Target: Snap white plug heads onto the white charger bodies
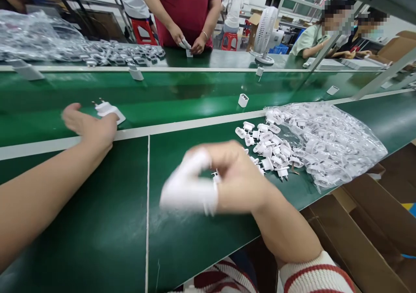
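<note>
My left hand [92, 126] is over the green belt with its fingers spread. Its thumb side touches or overlaps a white plug adapter [110, 112], whose two pins point up and left; no grip closes around it. Over the near table, my right hand [211, 180] is blurred by motion, with white coverings on its thumb and finger. Those tips come together at the left, and whatever may be between them cannot be made out. Beyond this hand lies a pile of white two-pin plug pieces [268, 143].
A clear bag of white pieces [341, 143] lies at the right, above cardboard boxes [354, 236]. White housings, including one upright [243, 100], are spread along the belt [188, 104]. Across it, a person in red [188, 11] handles a white part near a fan [264, 33].
</note>
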### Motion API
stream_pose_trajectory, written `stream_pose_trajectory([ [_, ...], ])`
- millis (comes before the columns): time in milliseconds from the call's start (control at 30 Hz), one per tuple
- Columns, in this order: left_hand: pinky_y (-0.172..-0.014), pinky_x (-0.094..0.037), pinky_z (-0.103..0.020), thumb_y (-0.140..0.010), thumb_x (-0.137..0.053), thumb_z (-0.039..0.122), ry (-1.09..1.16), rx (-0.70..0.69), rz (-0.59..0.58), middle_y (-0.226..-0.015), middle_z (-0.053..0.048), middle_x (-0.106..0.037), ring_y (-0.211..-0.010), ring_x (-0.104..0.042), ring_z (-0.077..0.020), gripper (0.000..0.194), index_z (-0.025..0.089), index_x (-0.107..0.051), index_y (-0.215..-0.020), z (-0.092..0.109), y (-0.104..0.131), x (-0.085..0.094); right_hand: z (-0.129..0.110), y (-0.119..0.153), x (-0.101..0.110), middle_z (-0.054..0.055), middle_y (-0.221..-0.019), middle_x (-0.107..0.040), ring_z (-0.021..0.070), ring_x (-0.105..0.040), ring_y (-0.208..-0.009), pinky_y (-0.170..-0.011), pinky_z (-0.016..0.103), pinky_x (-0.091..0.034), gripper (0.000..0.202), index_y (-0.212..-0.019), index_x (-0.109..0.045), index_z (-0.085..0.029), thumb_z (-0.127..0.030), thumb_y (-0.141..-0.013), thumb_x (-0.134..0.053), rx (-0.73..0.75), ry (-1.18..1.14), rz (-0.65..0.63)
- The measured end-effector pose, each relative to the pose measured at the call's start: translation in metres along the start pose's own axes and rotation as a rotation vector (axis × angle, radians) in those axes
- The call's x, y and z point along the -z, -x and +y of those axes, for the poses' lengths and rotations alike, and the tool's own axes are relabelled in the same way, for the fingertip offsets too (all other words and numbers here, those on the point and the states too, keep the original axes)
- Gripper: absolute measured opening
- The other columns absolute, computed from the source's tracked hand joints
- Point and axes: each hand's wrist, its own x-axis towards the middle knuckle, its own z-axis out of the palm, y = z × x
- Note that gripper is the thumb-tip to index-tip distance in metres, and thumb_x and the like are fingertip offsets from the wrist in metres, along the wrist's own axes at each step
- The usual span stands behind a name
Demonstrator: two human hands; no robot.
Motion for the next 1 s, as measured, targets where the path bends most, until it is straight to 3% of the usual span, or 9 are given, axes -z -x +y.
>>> stream_pose_trajectory([
  [67,-0.129,-0.014,-0.057,-0.068,-0.081,0.025,-0.006,-0.094,0.134,-0.161,-0.025,-0.027,-0.150,-0.027,-0.0366,0.085,0.010,-0.030,-0.134,0.012,0.012,0.004,0.022,-0.033,0.008,0.004,-0.109,-0.079,0.0226,-0.073,-0.104,-0.093,0.040,-0.060,0.021,-0.112,-0.074,-0.025,-0.035,-0.098,-0.062,-0.021,0.190,0.036],
  [133,-0.129,-0.013,-0.053,-0.067,-0.078,0.019,0.008,-0.315,0.155,-0.162,-0.027,-0.025,-0.153,-0.024,-0.0340,0.081,0.009,-0.032,-0.134,0.031,0.027,0.003,0.044,-0.058,0.020,0.014,-0.131,-0.071,0.0304,-0.061,-0.128,-0.112,0.050,-0.047,0.031,-0.125,-0.068,-0.017,-0.018,-0.096,-0.057,-0.156,0.653,0.076],
  [267,-0.128,-0.021,-0.046,-0.070,-0.073,0.021,0.127,-0.574,-0.135,-0.157,-0.021,-0.034,-0.152,-0.030,-0.0316,0.071,0.010,-0.041,-0.133,0.084,0.055,-0.031,0.071,-0.072,0.035,0.024,-0.125,-0.069,0.0392,-0.056,-0.132,-0.108,0.053,-0.046,0.030,-0.119,-0.066,-0.010,-0.012,-0.090,-0.059,-0.496,1.020,-0.094],
  [433,-0.105,-0.048,-0.037,-0.082,-0.065,0.018,0.212,-0.440,-0.591,-0.120,-0.012,-0.069,-0.117,-0.064,-0.0257,0.032,0.016,-0.060,-0.114,0.155,0.074,-0.126,0.080,-0.070,0.032,0.022,-0.123,-0.069,0.0363,-0.060,-0.127,-0.098,0.045,-0.053,0.035,-0.120,-0.067,-0.013,-0.005,-0.087,-0.061,-0.457,1.016,-0.163],
  [567,-0.107,-0.047,-0.039,-0.074,-0.086,0.030,0.206,-0.349,-0.723,-0.131,-0.017,-0.068,-0.128,-0.060,-0.0314,0.062,0.014,-0.058,-0.126,0.194,0.090,-0.194,0.079,-0.070,0.028,0.018,-0.114,-0.072,0.0315,-0.066,-0.117,-0.095,0.038,-0.054,0.031,-0.108,-0.074,-0.016,-0.001,-0.085,-0.060,-0.417,1.011,-0.204],
  [633,-0.111,-0.044,-0.043,-0.063,-0.095,0.034,0.200,-0.303,-0.746,-0.138,-0.021,-0.064,-0.139,-0.051,-0.0376,0.082,0.013,-0.056,-0.131,0.205,0.098,-0.216,0.076,-0.069,0.027,0.019,-0.115,-0.071,0.0300,-0.067,-0.115,-0.094,0.035,-0.054,0.031,-0.105,-0.075,-0.015,0.001,-0.085,-0.057,-0.410,1.009,-0.205],
  [700,-0.110,-0.044,-0.045,-0.063,-0.096,0.033,0.203,-0.259,-0.758,-0.136,-0.023,-0.065,-0.138,-0.052,-0.0396,0.078,0.012,-0.058,-0.128,0.209,0.104,-0.229,0.073,-0.068,0.027,0.020,-0.121,-0.069,0.0310,-0.066,-0.119,-0.094,0.036,-0.054,0.031,-0.107,-0.073,-0.012,0.001,-0.086,-0.055,-0.411,1.005,-0.194],
  [867,-0.101,-0.050,-0.038,-0.084,-0.078,0.031,0.267,-0.203,-0.735,-0.127,-0.018,-0.071,-0.116,-0.067,-0.0295,0.037,0.014,-0.065,-0.114,0.194,0.108,-0.217,0.068,-0.066,0.025,0.021,-0.115,-0.071,0.0362,-0.065,-0.120,-0.098,0.048,-0.050,0.032,-0.116,-0.063,-0.010,0.000,-0.088,-0.052,-0.454,0.906,-0.127],
  [1000,-0.104,-0.049,-0.034,-0.088,-0.069,0.035,0.336,-0.235,-0.713,-0.130,-0.013,-0.072,-0.120,-0.066,-0.0254,0.038,0.015,-0.066,-0.120,0.156,0.105,-0.151,0.066,-0.067,0.022,0.017,-0.118,-0.072,0.0300,-0.070,-0.109,-0.093,0.043,-0.053,0.028,-0.122,-0.053,-0.016,-0.009,-0.095,-0.048,-0.423,0.653,-0.056],
])
